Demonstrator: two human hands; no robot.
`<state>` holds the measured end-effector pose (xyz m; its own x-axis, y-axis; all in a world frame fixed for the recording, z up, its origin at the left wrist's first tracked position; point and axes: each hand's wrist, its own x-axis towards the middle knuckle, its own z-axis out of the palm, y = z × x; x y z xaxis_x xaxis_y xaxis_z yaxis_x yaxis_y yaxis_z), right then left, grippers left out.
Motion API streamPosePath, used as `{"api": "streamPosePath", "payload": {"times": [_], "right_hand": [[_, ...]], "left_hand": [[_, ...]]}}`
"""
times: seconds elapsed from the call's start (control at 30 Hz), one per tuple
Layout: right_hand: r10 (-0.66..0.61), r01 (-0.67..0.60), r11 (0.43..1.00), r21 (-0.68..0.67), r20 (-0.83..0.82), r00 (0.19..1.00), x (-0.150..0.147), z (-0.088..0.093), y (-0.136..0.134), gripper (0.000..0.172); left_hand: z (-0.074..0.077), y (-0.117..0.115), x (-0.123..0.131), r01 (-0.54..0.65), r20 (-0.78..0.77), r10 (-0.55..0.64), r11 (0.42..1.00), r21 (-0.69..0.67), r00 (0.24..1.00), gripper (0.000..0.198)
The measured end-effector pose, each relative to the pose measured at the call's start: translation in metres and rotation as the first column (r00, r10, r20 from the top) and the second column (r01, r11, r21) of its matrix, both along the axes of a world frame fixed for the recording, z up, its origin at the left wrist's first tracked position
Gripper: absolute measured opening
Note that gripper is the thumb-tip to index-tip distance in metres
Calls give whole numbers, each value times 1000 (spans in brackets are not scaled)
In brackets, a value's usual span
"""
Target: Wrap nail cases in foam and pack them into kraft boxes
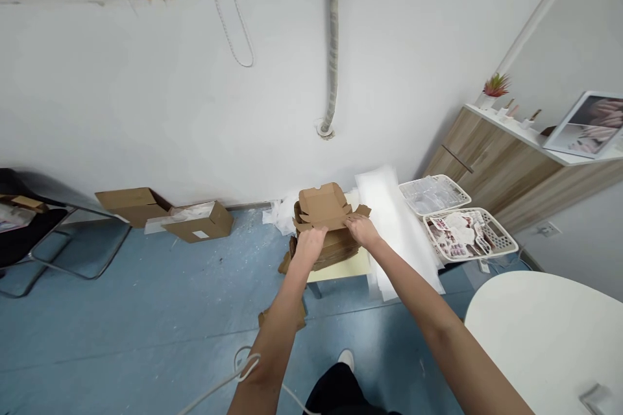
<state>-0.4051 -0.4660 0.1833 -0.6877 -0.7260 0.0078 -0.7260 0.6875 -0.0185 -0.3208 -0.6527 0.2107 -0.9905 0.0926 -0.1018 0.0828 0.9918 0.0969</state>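
Kraft cardboard box (324, 206), half-folded, its back panel upright and side flaps out, sat directly under both hands, atop a stack of brown cartons (335, 251) on a small cream table (338, 270). Far left of the hands, two open cartons (202, 222) lay on the blue floor by the wall; crumpled clear plastic (277, 215) lay nearer, just left of the stack. Left hand (310, 243) closed narrowly on the box's near edge; right hand (363, 230) pinched the right flap. Judged: a clean crease wants even pressure along the fold. Right of the hands lay a long white foam sheet (394, 227), then two white plastic baskets (506, 245) of packets.
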Motion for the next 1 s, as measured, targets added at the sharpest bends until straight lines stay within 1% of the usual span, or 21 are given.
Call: {"api": "streamPosePath", "payload": {"times": [0.07,0.13,0.2,0.27,0.33,0.4,0.47,0.57,0.67,0.73,0.77,0.83,0.9,0.97,1.0], "right_hand": [[-7,3,998,-56,-65,998,0,22,10,33],[-32,18,995,-101,-147,989,5,44,26,35],[-79,53,991,-122,-221,972,15,63,50,36],[-137,105,986,-128,-281,950,32,78,82,37],[-200,168,978,-123,-325,924,55,87,122,37],[-272,246,962,-117,-359,893,85,92,167,39],[-357,340,933,-115,-383,852,120,92,214,39],[-492,487,865,-124,-402,772,182,88,286,41],[-610,618,775,-129,-405,681,250,77,353,44],[-681,696,706,-130,-393,618,296,63,393,47],[-712,730,672,-127,-383,589,319,53,411,48],[-767,789,604,-115,-354,536,363,29,443,49],[-817,840,533,-97,-317,482,403,0,466,50],[-866,883,461,-84,-260,427,436,-33,480,52],[-887,900,428,-80,-227,401,449,-49,483,52]], "left_hand": [[21,9,1,9,-107,-7,1000,15,994,31],[38,23,4,42,-238,-31,998,44,971,33],[50,44,8,101,-355,-70,992,69,932,35],[57,71,14,184,-435,-130,979,85,891,37],[60,105,20,288,-486,-208,953,94,849,39],[59,143,28,404,-517,-299,909,101,802,41],[56,188,38,518,-536,-388,848,112,750,42],[47,261,62,658,-553,-494,741,136,671,45],[31,335,94,773,-554,-594,615,157,584,47],[14,383,116,840,-548,-659,515,170,515,49],[3,406,127,868,-545,-688,464,178,479,50],[-24,448,149,910,-535,-739,370,187,410,52],[-56,482,170,941,-518,-786,277,193,338,54],[-89,507,189,959,-492,-825,205,197,278,55],[-105,515,198,964,-475,-843,177,197,252,57]]}}
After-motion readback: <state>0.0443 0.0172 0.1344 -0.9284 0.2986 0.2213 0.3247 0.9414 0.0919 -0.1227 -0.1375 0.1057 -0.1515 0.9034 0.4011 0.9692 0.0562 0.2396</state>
